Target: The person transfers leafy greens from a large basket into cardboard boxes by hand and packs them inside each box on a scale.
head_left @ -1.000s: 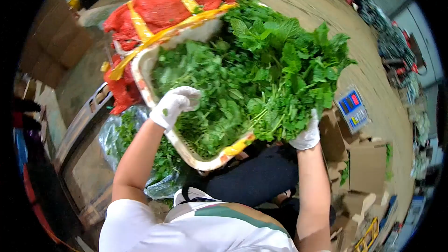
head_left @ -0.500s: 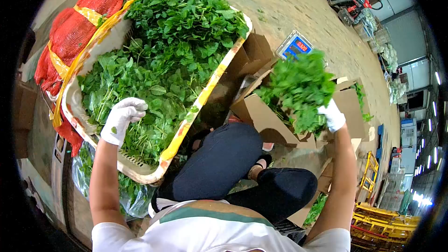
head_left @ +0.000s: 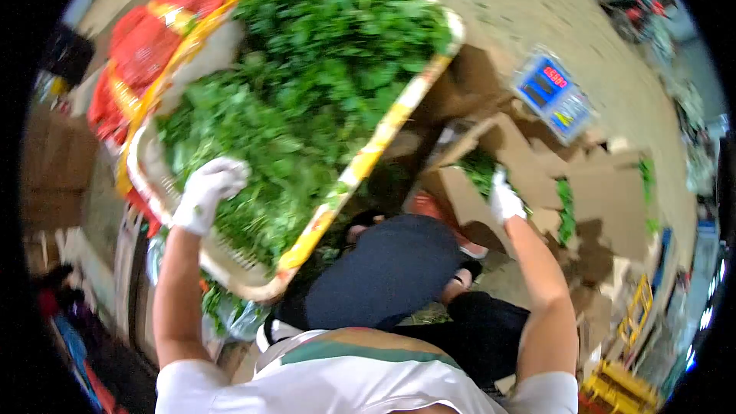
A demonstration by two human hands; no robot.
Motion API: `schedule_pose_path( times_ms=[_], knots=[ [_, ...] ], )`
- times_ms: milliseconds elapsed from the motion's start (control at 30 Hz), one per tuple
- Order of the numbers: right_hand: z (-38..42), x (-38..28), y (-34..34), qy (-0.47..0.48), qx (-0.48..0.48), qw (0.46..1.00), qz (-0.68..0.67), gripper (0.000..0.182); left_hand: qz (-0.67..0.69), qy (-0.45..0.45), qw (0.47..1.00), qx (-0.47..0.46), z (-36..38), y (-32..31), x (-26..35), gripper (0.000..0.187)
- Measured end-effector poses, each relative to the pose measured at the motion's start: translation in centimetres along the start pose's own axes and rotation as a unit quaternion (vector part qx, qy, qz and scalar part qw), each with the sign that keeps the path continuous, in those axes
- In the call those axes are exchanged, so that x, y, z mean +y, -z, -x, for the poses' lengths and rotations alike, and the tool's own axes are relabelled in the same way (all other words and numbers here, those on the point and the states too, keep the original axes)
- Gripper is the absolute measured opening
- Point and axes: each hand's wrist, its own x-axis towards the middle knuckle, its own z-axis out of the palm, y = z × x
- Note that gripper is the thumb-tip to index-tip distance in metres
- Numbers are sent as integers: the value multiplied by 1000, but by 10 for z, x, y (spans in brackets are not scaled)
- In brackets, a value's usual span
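My left hand (head_left: 213,193), in a white glove, hovers over the leafy greens (head_left: 307,80) at the near left end of the large white basket (head_left: 360,162). Its fingers are curled in, and whether they hold anything is hidden. My right hand (head_left: 506,198), also gloved in white, reaches down into an open cardboard box (head_left: 469,201) to the right of my knee. Leafy greens lie inside that box against its fingertips. Blur and the leaves hide whether those fingers still grip a bunch.
A digital scale display (head_left: 553,92) with red digits stands behind the box. Red mesh sacks (head_left: 149,42) lie along the basket's left side. Another cardboard box (head_left: 609,199) with greens sits at the right. A yellow metal frame (head_left: 635,310) stands farther right.
My right hand has lowered the bunch of greens from above the cardboard box into it. The scale's digits have changed. My view has shifted, and the left hand stays over the basket.
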Motion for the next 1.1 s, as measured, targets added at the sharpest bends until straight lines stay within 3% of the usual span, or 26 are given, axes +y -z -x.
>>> schedule_pose_path(
  times_ms=[67,100,133,167,200,233,267,333,400,467,500,533,567,600,633,667,733,767,833,867,1000,1100],
  knots=[
    [-4,17,3,6,-28,998,58,70,-57,37,998,14,1,12,-6,21],
    [-2,21,3,6,-44,997,69,71,-130,-43,991,7,-21,4,-33,24],
    [5,20,11,-8,-58,995,83,88,-302,74,948,64,-12,-11,-22,22],
    [8,17,20,-21,-72,992,98,105,-314,66,944,73,-13,-27,-12,21],
    [7,32,13,-16,-29,993,112,107,-394,16,918,54,-10,-37,-9,22],
    [53,-7,66,-69,-79,993,63,103,-479,0,877,30,-12,-43,-19,24],
    [52,-1,58,-55,-32,993,100,97,-503,1,864,38,-15,-42,-24,21],
    [57,28,53,23,138,988,-66,81,-520,-3,854,-35,-1,-62,-13,17],
    [67,27,54,39,191,969,-149,69,-533,-54,844,0,-5,-57,-21,17],
    [66,46,42,82,212,926,-300,63,-595,-147,776,150,-11,-43,-10,21],
    [68,44,38,88,227,911,-334,57,-615,-43,776,136,-13,-34,12,41],
    [72,46,31,113,213,893,-379,53,-640,-28,731,236,-8,-13,14,68],
    [70,50,25,115,209,895,-376,51,-640,13,743,195,-9,-11,14,84],
    [69,48,23,119,206,897,-373,49,-649,82,730,199,-15,1,16,92],
    [70,45,21,106,184,891,-400,49,-569,100,758,304,-37,37,-15,100],
    [68,43,17,90,156,886,-428,48,-569,127,757,295,-38,37,-11,105],
    [72,35,19,92,148,897,-405,47,-435,179,839,274,-55,64,-22,102],
    [71,31,19,100,135,893,-417,47,-436,180,838,274,-64,72,-33,102],
    [75,23,24,112,120,886,-433,47,-472,112,828,281,-66,72,-32,80],
    [78,20,26,113,122,885,-434,47,-451,103,845,270,-63,70,-34,60],
    [77,16,27,116,113,895,-417,47,-522,17,827,209,-33,51,-19,38],
    [76,17,26,115,106,899,-410,48,-543,-30,817,190,-3,37,-15,36]
  ],
)
